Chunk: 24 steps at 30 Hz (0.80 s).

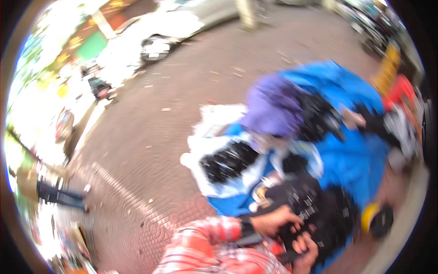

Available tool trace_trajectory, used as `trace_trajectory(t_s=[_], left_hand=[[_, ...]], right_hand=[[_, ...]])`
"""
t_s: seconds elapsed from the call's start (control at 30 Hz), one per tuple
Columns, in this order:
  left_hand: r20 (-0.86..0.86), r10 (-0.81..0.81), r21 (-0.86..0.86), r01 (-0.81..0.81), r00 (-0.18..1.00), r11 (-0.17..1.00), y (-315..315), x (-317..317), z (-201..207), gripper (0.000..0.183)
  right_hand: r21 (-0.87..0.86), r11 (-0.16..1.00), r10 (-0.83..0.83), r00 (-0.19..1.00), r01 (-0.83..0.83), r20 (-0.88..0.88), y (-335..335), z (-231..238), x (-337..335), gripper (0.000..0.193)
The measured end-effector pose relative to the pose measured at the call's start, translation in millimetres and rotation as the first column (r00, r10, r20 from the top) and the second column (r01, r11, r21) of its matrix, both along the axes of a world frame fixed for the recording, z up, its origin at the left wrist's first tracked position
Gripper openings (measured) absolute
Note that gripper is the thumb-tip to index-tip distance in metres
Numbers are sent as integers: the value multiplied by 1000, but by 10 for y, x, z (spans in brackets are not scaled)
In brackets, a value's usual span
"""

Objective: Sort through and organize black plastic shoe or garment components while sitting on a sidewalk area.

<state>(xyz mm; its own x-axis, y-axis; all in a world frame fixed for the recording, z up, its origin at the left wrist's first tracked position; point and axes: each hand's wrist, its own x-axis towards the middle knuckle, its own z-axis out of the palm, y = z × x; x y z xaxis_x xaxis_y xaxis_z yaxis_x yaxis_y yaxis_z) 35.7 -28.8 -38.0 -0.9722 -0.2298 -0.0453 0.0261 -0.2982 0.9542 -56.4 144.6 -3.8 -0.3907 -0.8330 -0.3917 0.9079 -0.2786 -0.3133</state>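
Note:
My left hand (274, 220), below a red-and-white plaid sleeve and a dark wristband, is closed on a black item (288, 235) in front of me. My right hand (305, 250) is closer to me, its fingers curled round the same item. Blur hides its exact kind. Just beyond my hands lies a pile of black goods (335, 212) with small shiny specks. Left of the pile's far end is a small beige-and-white thing (261, 192) that I cannot make out.
A blue tarp (356, 160) bears a white bag (200, 176) with shiny black packets (230, 160), and a purple bundle (273, 107). Another person's limb (352, 118) reaches in from the right. A yellow-and-black roll (376, 220) stands near the kerb. Beyond are a parked car and motorbikes.

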Motion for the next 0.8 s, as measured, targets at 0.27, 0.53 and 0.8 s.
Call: trace_trajectory(t_s=[0.27,0.53,0.8], left_hand=[[194,176,625,-260,965,736,102,201,-114,11],[-47,338,-227,-340,940,913,-582,473,-98,22],[307,734,373,-786,606,493,-924,734,116,48]], right_hand=[[95,890,453,890,-447,-53,171,-213,171,21],[46,999,34,704,-2,-710,-573,-93,-1036,28],[397,893,172,654,211,-737,-1902,-1246,-2542,23]])
